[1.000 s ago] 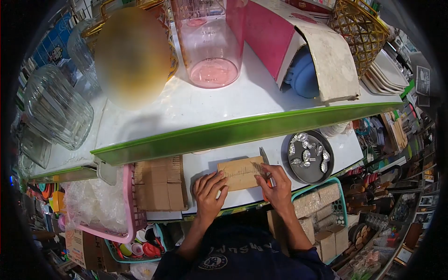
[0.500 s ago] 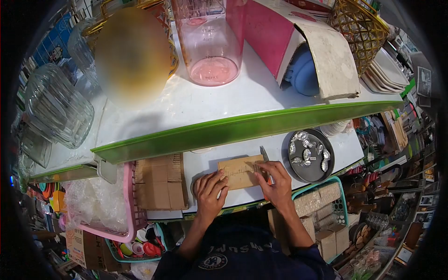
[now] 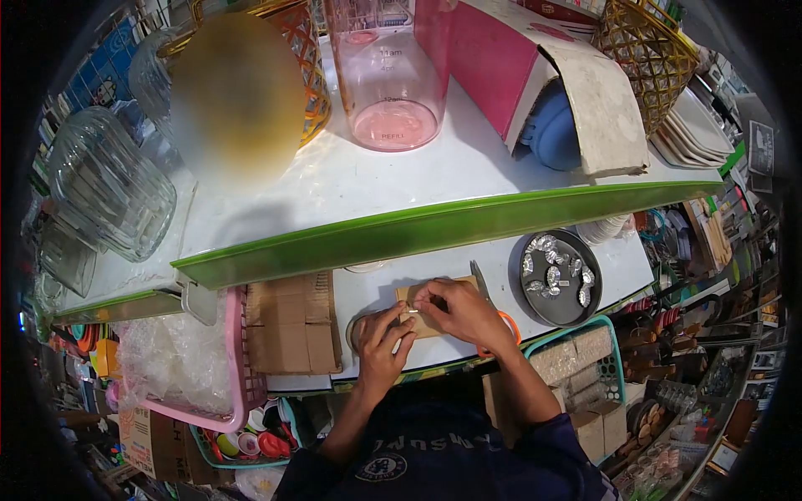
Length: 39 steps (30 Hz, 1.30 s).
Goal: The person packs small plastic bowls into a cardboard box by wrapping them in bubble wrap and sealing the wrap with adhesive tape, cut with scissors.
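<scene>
A small brown cardboard piece (image 3: 432, 326) lies on the lower white shelf, with both hands over it. My right hand (image 3: 455, 309) is closed in a pinch at the cardboard's left part, near a small whitish bit. My left hand (image 3: 385, 341) rests at the cardboard's left edge, fingers bent and close together; what it grips, if anything, is too small to tell. Scissors with orange handles (image 3: 510, 328) lie just right of the cardboard, partly behind my right wrist. A dark round pan (image 3: 543, 310) holding several silver foil-like pieces stands further right.
A green-edged upper shelf (image 3: 359, 230) overhangs the work spot, bearing a pink-tinted clear container (image 3: 394, 125) and a pink box (image 3: 493, 67). Folded cardboard (image 3: 292, 330) and a pink basket (image 3: 237, 367) are at left, a teal basket (image 3: 619, 367) at right.
My right hand has moved left over the cardboard to meet my left hand, and its fingers have closed into a pinch. The scissors' orange handles now show more.
</scene>
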Each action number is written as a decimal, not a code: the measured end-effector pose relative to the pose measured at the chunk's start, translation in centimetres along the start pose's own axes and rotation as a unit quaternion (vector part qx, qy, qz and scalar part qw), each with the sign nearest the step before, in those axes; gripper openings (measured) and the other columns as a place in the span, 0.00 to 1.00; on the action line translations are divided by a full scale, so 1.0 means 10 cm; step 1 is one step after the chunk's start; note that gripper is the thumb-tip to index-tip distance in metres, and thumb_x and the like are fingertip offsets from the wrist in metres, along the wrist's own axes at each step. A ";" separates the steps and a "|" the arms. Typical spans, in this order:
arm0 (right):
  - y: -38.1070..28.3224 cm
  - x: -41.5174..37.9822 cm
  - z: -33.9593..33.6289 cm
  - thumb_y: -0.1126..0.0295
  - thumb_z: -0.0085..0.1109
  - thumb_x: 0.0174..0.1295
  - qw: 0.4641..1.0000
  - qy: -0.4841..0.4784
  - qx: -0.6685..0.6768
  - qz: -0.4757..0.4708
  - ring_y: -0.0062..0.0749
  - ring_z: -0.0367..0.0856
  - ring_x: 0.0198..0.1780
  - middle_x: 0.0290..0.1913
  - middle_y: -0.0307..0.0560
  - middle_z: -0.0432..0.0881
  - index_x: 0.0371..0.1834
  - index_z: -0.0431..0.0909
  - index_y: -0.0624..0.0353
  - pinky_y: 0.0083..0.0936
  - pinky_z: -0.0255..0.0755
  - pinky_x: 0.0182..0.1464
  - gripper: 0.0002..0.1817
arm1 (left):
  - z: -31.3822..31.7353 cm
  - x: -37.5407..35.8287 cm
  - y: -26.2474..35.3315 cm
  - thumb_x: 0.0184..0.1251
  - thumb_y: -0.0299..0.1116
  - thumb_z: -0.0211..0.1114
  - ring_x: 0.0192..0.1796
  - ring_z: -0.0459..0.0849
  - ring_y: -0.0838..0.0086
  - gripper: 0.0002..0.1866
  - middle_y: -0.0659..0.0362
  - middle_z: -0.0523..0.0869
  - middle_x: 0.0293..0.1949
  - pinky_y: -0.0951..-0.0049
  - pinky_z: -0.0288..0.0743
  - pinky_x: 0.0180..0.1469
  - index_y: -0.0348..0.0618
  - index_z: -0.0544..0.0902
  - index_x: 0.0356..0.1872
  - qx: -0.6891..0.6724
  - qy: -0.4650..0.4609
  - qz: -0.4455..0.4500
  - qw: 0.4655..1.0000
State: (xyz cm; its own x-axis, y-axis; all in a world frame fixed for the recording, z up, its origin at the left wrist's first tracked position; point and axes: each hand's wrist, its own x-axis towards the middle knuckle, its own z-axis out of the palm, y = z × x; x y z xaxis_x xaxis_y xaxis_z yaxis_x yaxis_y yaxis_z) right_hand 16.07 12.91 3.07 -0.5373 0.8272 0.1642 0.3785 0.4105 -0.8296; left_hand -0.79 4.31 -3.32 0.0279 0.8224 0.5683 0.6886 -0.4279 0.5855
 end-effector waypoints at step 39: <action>-0.01 0.08 0.01 0.70 0.62 0.60 0.995 -0.069 -0.066 -0.008 0.45 0.79 0.36 0.31 0.51 0.81 0.35 0.80 0.63 0.37 0.74 0.43 0.07 | 0.00 -0.01 -0.03 0.57 0.33 0.72 0.54 0.80 0.58 0.15 0.55 0.81 0.56 0.57 0.69 0.55 0.42 0.85 0.45 0.011 -0.015 -0.004 1.000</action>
State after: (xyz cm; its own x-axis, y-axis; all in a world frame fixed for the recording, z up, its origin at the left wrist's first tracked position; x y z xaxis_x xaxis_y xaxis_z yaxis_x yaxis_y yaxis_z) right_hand 15.55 13.52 3.20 -0.6389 0.7635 0.0939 0.4603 0.4773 -0.7486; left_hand -1.02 4.37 -3.50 0.0448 0.8368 0.5456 0.7041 -0.4139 0.5770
